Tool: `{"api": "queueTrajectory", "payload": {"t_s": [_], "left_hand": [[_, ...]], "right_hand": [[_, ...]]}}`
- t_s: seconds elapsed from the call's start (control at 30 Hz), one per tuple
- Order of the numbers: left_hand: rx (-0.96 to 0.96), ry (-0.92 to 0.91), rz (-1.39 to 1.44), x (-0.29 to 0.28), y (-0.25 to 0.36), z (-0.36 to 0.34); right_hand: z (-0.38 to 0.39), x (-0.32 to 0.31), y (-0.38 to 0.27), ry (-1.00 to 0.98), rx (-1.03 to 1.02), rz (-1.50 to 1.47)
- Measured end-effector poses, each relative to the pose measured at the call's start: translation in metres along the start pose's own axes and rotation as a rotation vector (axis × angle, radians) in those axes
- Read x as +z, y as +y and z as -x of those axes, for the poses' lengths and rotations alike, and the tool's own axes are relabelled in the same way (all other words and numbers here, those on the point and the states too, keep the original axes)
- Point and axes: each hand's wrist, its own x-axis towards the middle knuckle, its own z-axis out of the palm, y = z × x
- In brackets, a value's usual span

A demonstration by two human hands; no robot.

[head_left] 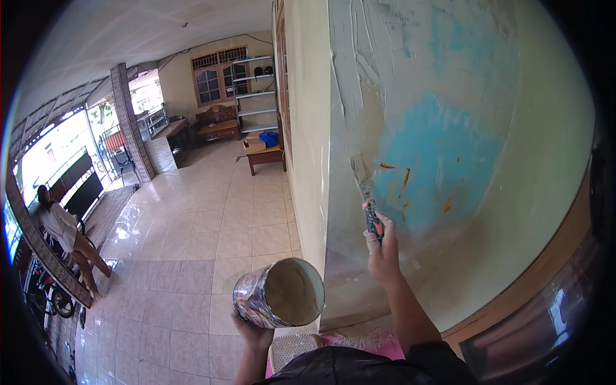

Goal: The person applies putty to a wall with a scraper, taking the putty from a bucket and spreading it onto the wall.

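Observation:
My right hand (384, 251) is wrapped round the dark and red handle of a putty knife (361, 174). The blade points upward at the wall, by the left side of a blue patch (443, 160); whether it touches the surface I cannot tell. Grey filler (359, 83) coats the wall around the patch, with raised streaks near the corner and a few brown marks in the blue. My left hand (253, 332) grips a printed bucket (253, 296) low on its side. The bucket is tilted, its mouth showing a greyish-beige paste (290, 292) inside.
Below me are a perforated beige plastic seat (289, 350) and pink material (389, 348). Tiled floor (199, 237) stretches left toward a bench (217, 123), a shelf rack (256, 96) and a small table (264, 154). Another person (61, 228) stands at far left near a motorcycle (58, 295).

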Motion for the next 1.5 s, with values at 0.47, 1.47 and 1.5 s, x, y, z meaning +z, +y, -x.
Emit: {"api": "queueTrajectory", "payload": {"t_s": [0.47,1.47,1.5], "left_hand": [[-0.103,-0.008,0.145,0.068,-0.007,-0.005],[-0.199,-0.115,0.219,0.090,-0.026,0.013],[-0.164,-0.053,0.251,0.082,-0.027,0.011]], "right_hand": [[0.058,-0.070,-0.006,-0.321,0.679,-1.029],[0.048,-0.080,-0.023,-0.465,0.196,-0.078],[0.048,-0.080,-0.023,-0.465,0.193,-0.079]]}}
